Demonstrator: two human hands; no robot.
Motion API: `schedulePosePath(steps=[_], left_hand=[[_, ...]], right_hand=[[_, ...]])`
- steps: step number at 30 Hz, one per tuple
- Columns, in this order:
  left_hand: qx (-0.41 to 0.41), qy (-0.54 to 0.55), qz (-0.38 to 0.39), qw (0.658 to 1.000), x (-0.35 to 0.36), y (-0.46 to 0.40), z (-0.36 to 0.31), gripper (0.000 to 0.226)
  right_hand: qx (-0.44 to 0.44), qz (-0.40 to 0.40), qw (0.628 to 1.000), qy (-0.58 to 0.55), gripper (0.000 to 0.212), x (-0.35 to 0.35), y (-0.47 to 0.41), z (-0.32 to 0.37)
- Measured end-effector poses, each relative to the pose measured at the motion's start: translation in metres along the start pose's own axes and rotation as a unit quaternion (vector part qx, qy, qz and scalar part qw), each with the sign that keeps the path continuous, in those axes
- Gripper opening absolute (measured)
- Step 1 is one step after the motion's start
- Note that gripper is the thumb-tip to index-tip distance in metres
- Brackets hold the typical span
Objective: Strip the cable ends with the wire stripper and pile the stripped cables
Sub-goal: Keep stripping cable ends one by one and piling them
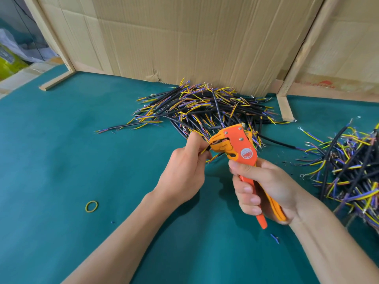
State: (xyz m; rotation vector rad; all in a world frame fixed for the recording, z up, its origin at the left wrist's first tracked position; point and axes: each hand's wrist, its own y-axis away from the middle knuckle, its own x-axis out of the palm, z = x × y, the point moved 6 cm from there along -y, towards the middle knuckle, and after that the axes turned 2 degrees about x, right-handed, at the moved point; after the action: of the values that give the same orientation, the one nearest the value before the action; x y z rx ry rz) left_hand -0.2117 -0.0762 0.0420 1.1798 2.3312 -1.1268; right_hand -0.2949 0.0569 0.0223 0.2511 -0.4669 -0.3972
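My right hand (264,187) grips the handles of an orange wire stripper (235,145), its head pointing up and left. My left hand (186,165) pinches a short black cable (212,157) with yellow inner wires, and one wire end sits in the stripper's jaws. Behind the hands lies a big pile of black cables (205,107) with yellow, blue and brown ends, against the cardboard. A second pile of cables (352,173) lies at the right edge.
A green cloth (82,150) covers the table. Cardboard walls (184,37) with wooden battens stand at the back. A yellow rubber band (91,206) lies front left. Small bits of insulation (274,238) lie near my right forearm.
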Motion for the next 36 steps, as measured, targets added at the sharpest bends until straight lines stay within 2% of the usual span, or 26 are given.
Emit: schedulePosePath(steps=[5,11,17,26,31,36], left_hand=[[-0.008,-0.004,-0.001,1.0,0.0026,-0.0001,0.0008,0.011],[-0.009,-0.019,0.004,1.0,0.0025,-0.0005,0.0037,0.021],[-0.007,0.009,-0.03,0.999,-0.002,-0.0005,0.0008,0.011],[-0.001,0.012,-0.019,1.0,-0.0005,-0.0004,-0.0002,0.015],[0.003,0.01,-0.013,1.0,-0.0018,-0.0006,0.0007,0.017],[0.0,0.007,-0.011,1.0,-0.0018,0.0017,0.0008,0.012]], right_hand=[[0.004,0.056,0.998,-0.014,0.015,0.0042,0.0028,0.0017],[0.004,0.11,0.994,0.017,0.023,0.0045,0.004,-0.0005],[-0.007,0.1,0.995,-0.015,0.032,0.0006,0.0038,0.0012],[0.0,0.095,0.996,-0.002,0.011,0.0018,0.0019,-0.0004],[-0.001,0.076,0.997,-0.004,0.022,0.0019,0.0012,-0.0007],[-0.021,0.002,1.0,0.01,0.041,0.0014,-0.0015,-0.0007]])
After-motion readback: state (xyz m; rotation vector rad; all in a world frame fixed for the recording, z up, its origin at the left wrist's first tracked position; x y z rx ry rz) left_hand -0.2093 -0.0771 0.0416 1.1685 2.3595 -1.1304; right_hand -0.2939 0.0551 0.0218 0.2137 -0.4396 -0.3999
